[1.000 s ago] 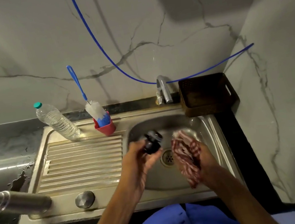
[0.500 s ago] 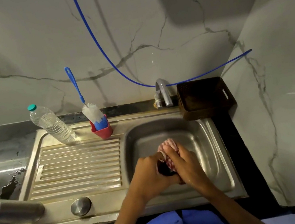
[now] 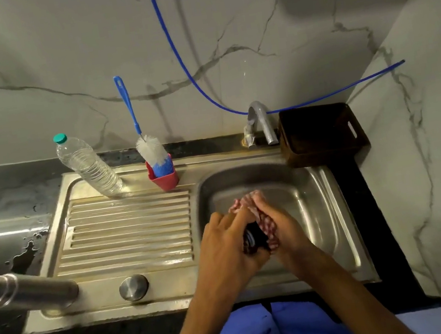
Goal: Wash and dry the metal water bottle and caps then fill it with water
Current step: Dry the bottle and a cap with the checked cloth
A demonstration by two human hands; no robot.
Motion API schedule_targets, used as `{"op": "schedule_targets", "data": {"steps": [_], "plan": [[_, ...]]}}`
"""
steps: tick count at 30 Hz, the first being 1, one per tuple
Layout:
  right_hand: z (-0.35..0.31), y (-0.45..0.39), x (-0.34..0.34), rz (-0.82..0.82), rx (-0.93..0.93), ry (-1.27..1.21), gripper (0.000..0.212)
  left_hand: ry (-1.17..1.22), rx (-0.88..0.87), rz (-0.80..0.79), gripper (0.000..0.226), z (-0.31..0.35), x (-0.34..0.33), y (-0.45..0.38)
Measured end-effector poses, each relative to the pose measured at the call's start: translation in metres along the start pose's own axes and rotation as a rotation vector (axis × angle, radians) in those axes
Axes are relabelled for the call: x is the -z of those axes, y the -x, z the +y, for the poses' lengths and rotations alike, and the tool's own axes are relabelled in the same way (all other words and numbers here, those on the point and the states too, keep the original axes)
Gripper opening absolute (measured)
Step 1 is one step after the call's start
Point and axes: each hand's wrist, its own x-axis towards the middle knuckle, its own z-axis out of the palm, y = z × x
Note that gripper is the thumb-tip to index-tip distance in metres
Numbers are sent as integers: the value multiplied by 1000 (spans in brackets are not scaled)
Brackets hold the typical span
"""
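Observation:
Over the sink basin (image 3: 319,208), my left hand (image 3: 224,248) grips a black inner cap (image 3: 253,238), mostly hidden between my palms. My right hand (image 3: 282,226) presses a red-and-white checked cloth (image 3: 244,202) around that cap. The open metal water bottle (image 3: 24,294) stands at the sink's front left corner with its mouth toward the camera. A round metal outer cap (image 3: 133,287) lies on the sink's front rim, to the right of the bottle.
A clear plastic bottle (image 3: 88,167) with a green top and a red cup (image 3: 164,176) holding a blue-handled brush (image 3: 148,146) stand behind the ribbed drainboard (image 3: 128,231). The tap (image 3: 260,122) and a dark basket (image 3: 321,132) are at the back right. A blue hose (image 3: 180,57) hangs on the wall. Water pools on the left counter (image 3: 24,255).
My hands came together: the right hand brought the cloth onto the black cap in my left hand, and both moved lower toward the basin's front.

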Motion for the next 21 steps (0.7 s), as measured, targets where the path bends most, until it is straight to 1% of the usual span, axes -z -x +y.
{"op": "schedule_targets", "data": {"steps": [1,3,5,6,7,8,9,10,12,14,15,17,19,21], "plan": [[4,-2,-10,14,-9,40,51,92,28,-38,66,-8,7,5],[13,-7,-31,19,-88,-5,45,412,133,-80,61,-24,28,18],[24,-14,-48,10,-243,-142,38,805,237,-54,54,-44,46,31],[31,-19,-54,5,-299,-216,35,922,288,-23,49,-55,54,39],[38,-25,-61,0,-340,-267,32,963,349,21,48,-69,61,48],[47,-32,-63,11,-338,-310,29,975,416,62,51,-83,66,58],[51,-36,-63,19,-308,-351,28,984,493,105,55,-96,69,66],[57,-40,-65,23,-270,-389,33,998,599,161,58,-112,73,76],[65,-43,-67,48,-207,-395,44,931,798,246,56,-145,75,101],[68,-39,-72,85,-154,-390,49,764,886,286,48,-179,74,127],[75,-38,-77,127,-151,-367,52,663,890,290,46,-198,75,141],[84,-36,-85,178,-158,-338,53,473,847,255,50,-230,74,160],[91,-34,-94,216,-154,-332,54,324,777,184,55,-255,69,170],[98,-32,-107,250,-125,-296,58,229,750,98,57,-274,67,170]]}}
